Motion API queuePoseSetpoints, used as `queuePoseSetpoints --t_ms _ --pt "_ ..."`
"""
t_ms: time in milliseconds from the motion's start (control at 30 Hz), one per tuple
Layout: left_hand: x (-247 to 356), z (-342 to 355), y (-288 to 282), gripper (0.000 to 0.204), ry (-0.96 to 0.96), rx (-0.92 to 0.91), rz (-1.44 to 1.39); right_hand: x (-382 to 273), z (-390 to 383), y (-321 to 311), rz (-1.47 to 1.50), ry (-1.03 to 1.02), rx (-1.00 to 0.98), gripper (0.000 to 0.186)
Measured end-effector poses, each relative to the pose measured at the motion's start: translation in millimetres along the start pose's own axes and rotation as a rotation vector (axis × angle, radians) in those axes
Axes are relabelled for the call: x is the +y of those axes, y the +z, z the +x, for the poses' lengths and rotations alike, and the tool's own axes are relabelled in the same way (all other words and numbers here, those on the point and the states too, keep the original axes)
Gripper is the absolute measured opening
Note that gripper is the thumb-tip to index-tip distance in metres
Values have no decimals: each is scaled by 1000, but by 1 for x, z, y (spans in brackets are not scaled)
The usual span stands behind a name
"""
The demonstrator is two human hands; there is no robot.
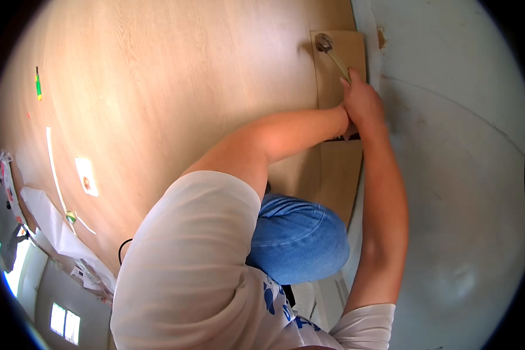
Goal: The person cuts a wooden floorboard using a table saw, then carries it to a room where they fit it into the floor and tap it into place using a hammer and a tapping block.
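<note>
My right hand (363, 100) is closed around the handle of a hammer (338, 63), whose metal head is over a narrow wood-look board (356, 55) beside the wall. Just below it, my left hand (350, 129) reaches in from the left, low near the boards. The right wrist covers most of it, so its fingers are hidden. A small dark edge (338, 139) shows beside the left hand; what it belongs to is unclear. Another narrow board (339, 175) continues toward my bent knee in blue jeans (300, 236).
A pale, scuffed wall (455, 146) rises close on the right. On the wood-look floor (186, 64) at left lie a green-and-yellow screwdriver-like tool (38, 84), a white strip (53, 157), a white card-like piece (86, 169), a small green roll (70, 217) and white sheeting (55, 224).
</note>
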State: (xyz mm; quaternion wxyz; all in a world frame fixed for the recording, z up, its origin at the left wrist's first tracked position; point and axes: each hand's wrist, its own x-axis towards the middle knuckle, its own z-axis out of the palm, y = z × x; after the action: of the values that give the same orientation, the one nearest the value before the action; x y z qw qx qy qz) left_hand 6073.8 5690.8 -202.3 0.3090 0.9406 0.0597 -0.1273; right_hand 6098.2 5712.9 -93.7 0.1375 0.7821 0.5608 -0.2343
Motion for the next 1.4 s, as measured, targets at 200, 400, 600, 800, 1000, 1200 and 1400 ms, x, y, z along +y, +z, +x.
queuePoseSetpoints --t_ms 200,400,600,800,1000,1200,1400 --pt "14 6 0 83 -59 10 70 29 -7 6 50 57 24 41" --pt "14 -6 -18 79 -41 -40 95 45 -92 37 685 32 433 32" --pt "13 -22 -25 77 -44 90 106 39 -247 154 1387 484 508 20" --pt "15 -28 -24 77 -48 111 85 -14 -240 208 1480 833 92 34" --pt "18 -32 -32 76 -21 115 62 -49 -236 250 863 338 -56 51" --pt "16 -25 -22 76 -28 131 85 -50 -225 218 1585 657 247 21" --pt "22 -9 -17 77 -47 93 114 -55 -244 231 817 507 -197 48"
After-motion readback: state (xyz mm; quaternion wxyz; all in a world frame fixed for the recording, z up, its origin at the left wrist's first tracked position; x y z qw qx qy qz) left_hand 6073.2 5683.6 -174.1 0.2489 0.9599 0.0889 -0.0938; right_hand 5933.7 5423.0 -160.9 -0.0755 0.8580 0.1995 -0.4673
